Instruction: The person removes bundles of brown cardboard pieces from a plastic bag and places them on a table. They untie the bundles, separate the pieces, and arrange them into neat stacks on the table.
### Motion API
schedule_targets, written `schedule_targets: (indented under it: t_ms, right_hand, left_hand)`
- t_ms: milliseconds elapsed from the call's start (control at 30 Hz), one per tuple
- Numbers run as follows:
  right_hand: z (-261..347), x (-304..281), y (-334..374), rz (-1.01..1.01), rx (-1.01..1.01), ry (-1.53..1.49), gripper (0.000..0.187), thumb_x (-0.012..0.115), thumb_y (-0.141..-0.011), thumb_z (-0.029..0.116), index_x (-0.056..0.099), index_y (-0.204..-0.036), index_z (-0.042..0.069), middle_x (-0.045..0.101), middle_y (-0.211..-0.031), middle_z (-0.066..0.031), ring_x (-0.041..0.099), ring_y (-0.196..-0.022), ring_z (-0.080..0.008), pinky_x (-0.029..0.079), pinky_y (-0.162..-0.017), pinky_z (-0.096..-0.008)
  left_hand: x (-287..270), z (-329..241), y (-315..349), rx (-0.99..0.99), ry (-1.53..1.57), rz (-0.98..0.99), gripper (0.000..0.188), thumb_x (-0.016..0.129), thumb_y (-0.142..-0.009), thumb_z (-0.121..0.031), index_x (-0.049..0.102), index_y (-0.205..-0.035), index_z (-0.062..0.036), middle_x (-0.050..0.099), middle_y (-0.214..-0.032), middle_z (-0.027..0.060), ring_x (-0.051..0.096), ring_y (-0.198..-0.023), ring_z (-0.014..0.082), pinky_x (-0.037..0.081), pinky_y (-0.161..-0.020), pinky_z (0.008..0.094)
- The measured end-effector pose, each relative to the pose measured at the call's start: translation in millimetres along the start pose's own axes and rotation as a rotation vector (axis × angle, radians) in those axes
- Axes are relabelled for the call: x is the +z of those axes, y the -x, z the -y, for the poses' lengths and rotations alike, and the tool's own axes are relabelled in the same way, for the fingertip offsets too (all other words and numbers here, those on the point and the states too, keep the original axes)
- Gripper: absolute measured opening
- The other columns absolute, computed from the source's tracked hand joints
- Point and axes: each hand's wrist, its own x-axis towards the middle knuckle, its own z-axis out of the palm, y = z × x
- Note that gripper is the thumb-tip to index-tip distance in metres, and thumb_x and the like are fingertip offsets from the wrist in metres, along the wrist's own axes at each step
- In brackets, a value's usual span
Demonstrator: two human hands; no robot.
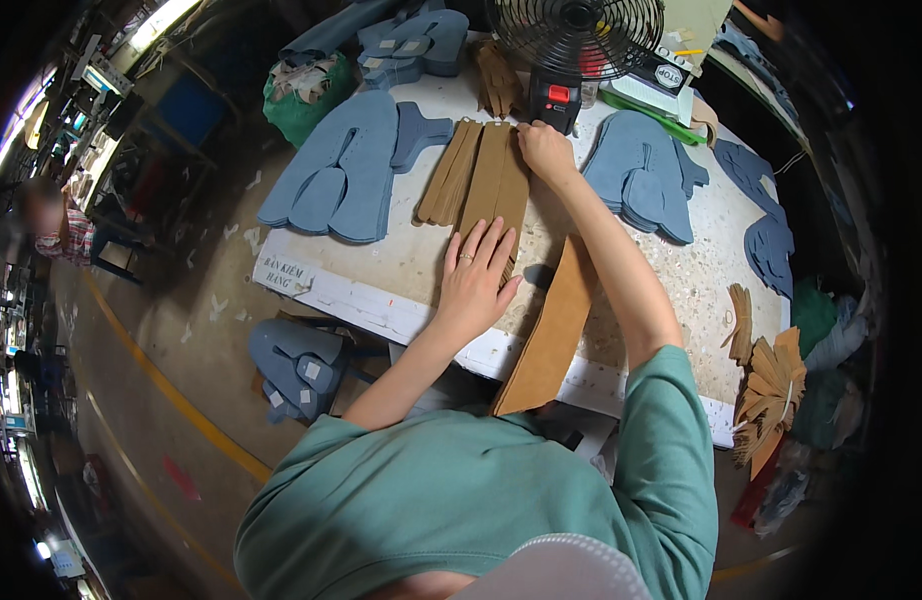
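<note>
A stack of long brown strips (496, 175), leather-like, lies lengthwise on the white table in front of me. My left hand (478, 272) rests flat across the near end of this stack, fingers spread and a ring on one of them. At the stack's far right corner, my right hand (547, 152) has its fingers bent and closed on the strip edge; the fingertips are partly hidden. A second bunch of brown strips (449, 175) is fanned slightly on the left. Right of my left hand, a wide brown sheet (553, 335) hangs over the table's near edge.
Stacks of blue-grey cut pieces lie left (331, 170) and right (641, 175). A black fan (581, 35) stands at the back. A green bag (306, 95) is at the far left, a fanned brown bundle (771, 395) at the right corner. More blue-grey pieces (299, 365) sit below the table's left edge.
</note>
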Motion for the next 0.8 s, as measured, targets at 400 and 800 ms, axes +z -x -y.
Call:
schedule_targets:
  t_ms: [400, 800]
  right_hand:
    - [-3.1, -16.7, -2.3, 0.145, 0.014, -0.058, 0.022, 0.057, -0.086, 0.025, 0.070, -0.095, 0.009, 0.065, -0.093, -0.0193, 0.066, -0.085, -0.0361, 0.053, -0.077, -0.0479]
    - [82.3, -184.4, 199.1, 0.359, 0.153, -0.518, 0.033, 0.065, -0.084, 0.018, 0.064, -0.110, -0.001, 0.064, -0.083, -0.0209, 0.065, -0.074, -0.0333, 0.052, -0.065, -0.0403]
  left_hand:
    - [-7.8, -0.8, -3.3, 0.008, 0.035, 0.000, 0.058, 0.061, -0.088, -0.029, 0.044, -0.137, -0.0032, 0.036, -0.146, 0.0159, 0.032, -0.136, 0.0336, 0.022, -0.112, 0.0510]
    - [-29.9, -26.4, 43.0, -0.592, 1.457, 0.505, 0.053, 0.051, -0.098, -0.018, 0.032, -0.142, 0.0044, 0.052, -0.128, 0.0161, 0.052, -0.118, 0.0190, 0.046, -0.095, 0.0304]
